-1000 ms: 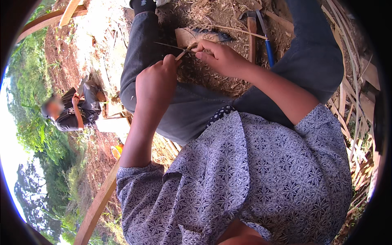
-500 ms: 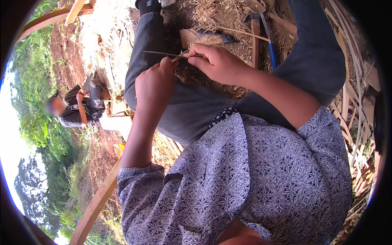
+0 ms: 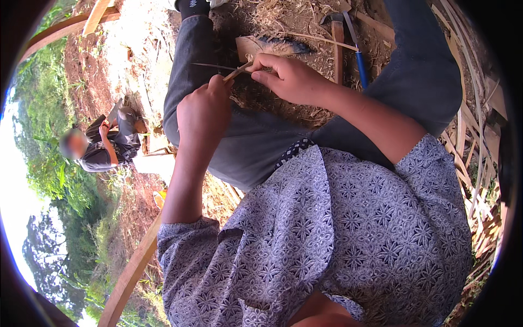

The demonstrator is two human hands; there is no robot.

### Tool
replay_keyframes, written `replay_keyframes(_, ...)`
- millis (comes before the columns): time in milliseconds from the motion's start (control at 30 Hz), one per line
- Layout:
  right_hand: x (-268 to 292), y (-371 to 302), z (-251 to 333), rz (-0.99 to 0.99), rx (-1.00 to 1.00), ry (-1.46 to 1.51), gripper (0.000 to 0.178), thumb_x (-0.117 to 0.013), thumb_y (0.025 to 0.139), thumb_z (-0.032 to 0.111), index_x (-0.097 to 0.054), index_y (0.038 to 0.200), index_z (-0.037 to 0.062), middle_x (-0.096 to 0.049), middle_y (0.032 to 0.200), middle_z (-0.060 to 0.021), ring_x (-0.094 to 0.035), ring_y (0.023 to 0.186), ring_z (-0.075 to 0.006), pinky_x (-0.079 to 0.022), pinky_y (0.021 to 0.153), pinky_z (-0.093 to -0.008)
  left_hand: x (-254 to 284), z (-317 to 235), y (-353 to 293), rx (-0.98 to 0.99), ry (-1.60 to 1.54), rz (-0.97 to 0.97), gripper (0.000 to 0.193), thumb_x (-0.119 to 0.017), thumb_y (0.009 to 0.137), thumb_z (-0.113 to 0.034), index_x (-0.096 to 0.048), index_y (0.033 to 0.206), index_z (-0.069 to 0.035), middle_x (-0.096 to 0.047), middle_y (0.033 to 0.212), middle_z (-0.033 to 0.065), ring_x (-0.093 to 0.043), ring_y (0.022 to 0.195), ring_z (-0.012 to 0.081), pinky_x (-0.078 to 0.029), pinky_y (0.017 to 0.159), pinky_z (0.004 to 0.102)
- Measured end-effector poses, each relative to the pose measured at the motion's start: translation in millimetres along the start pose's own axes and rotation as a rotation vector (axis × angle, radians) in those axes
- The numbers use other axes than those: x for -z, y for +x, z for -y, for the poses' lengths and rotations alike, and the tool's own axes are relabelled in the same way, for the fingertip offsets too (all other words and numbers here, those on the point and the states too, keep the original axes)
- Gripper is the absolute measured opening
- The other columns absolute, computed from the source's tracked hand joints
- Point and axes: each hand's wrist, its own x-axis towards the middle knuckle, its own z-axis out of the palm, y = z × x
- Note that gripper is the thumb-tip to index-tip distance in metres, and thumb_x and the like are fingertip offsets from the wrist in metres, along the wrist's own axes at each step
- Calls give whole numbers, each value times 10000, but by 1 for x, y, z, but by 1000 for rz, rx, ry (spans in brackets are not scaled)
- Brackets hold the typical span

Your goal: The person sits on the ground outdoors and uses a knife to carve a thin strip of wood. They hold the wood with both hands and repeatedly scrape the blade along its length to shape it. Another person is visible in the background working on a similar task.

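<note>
My left hand [image 3: 204, 111] is closed around a thin wooden strip [image 3: 237, 72] that sticks out past the thumb, up and to the right. From my right hand [image 3: 291, 79], pinched shut, a narrow dark blade [image 3: 210, 66] runs left across the strip. It looks like a slim knife; its handle is hidden in the fingers. Both hands are close together between my spread legs, above ground strewn with shavings. Just beyond them lies a flat piece of wood [image 3: 248, 49] with a blackened part.
A blue-handled knife [image 3: 362, 70] lies beside a wood-handled tool [image 3: 338, 54] with a dark head. Long split strips [image 3: 473, 109] pile up at the right. A wooden beam [image 3: 131, 272] slants at lower left. Another person [image 3: 109, 141] sits farther off at the left.
My left hand has shifted slightly left and down, and more of the strip shows between the hands. The blade stays across it. My right hand has barely moved.
</note>
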Motion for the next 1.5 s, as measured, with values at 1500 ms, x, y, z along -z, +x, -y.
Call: replay_keyframes(1500,-1,-4,-8,-18,-93,-80,308,-570,1044,367,-628,1200,108,-690,837,-137,-686,755,-260,-512,716,-407,-16,-4,5,24,-202,-202,268,-599,1024,-269,-564,829,-88,-660,675,118,-673,594,349,-509,515,473)
